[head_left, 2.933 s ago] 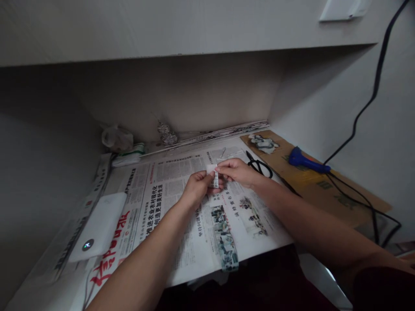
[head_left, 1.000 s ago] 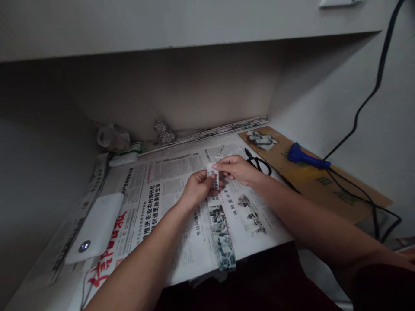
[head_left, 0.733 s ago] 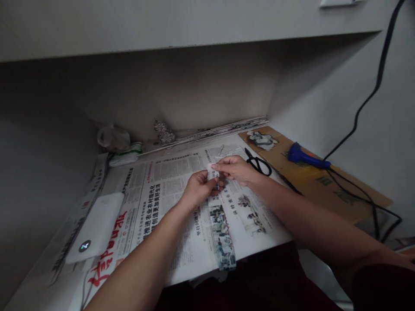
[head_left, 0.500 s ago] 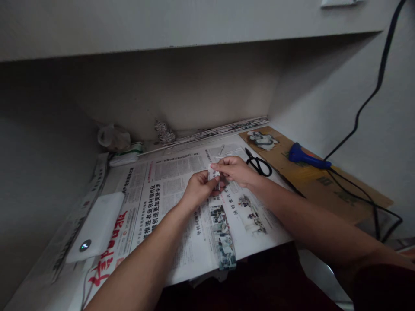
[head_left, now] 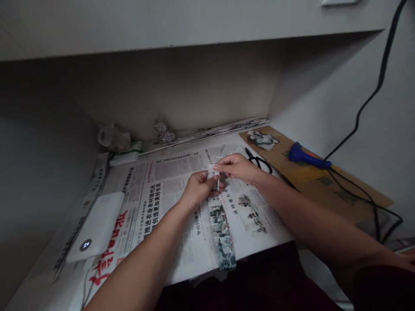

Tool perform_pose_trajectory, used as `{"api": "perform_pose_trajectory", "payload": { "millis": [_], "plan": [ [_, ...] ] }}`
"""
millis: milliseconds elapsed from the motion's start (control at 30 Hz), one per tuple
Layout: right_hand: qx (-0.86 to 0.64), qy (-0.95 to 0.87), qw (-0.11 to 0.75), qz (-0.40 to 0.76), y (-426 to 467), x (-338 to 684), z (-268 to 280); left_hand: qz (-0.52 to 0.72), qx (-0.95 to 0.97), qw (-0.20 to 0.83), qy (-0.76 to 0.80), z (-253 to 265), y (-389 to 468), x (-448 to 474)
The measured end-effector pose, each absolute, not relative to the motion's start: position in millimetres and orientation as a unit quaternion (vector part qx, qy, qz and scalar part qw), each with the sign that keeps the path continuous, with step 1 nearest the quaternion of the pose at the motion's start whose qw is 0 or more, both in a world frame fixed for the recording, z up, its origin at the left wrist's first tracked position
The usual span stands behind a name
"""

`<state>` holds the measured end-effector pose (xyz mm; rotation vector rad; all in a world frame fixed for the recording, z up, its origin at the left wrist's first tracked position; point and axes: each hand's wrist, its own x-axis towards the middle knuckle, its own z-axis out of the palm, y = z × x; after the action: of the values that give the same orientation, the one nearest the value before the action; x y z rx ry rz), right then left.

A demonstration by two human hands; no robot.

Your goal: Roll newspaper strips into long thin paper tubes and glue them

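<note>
A small folded strip of newsprint (head_left: 214, 177) is pinched between both hands over the middle of the desk. My left hand (head_left: 196, 190) grips its lower part with thumb and fingers. My right hand (head_left: 236, 167) holds its upper end between thumb and forefinger. Under the hands lies an open newspaper (head_left: 162, 203) with a red headline at the near left. A longer strip of printed paper (head_left: 223, 239) runs from below the hands to the desk's front edge.
Black scissors (head_left: 259, 163) lie just right of my right hand. A blue glue gun (head_left: 306, 157) with a black cable rests on brown cardboard (head_left: 324, 185) at the right. A white device (head_left: 97, 224) sits at the left. A plastic bag (head_left: 113, 136) and stacked papers line the back wall.
The hands stay in place over the newspaper. My fingers have shifted slightly on the small strip, which looks a little more folded than before.
</note>
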<state>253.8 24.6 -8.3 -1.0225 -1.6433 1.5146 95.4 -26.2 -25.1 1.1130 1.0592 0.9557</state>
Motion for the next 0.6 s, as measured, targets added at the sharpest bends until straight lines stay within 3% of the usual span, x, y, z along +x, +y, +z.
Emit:
{"api": "perform_pose_trajectory", "payload": {
  "millis": [267, 600],
  "plan": [
    [-0.375, -0.62, 0.329, 0.606, 25.5, 257.2, -7.5, 0.416, 0.48, 0.628, 0.45, -24.3, -26.4, 94.2],
    [-0.41, -0.569, 0.383, 0.6, 23.9, 247.4, -12.8, 0.418, 0.492, 0.622, 0.443, -24.3, -26.5, 96.4]
  ]
}}
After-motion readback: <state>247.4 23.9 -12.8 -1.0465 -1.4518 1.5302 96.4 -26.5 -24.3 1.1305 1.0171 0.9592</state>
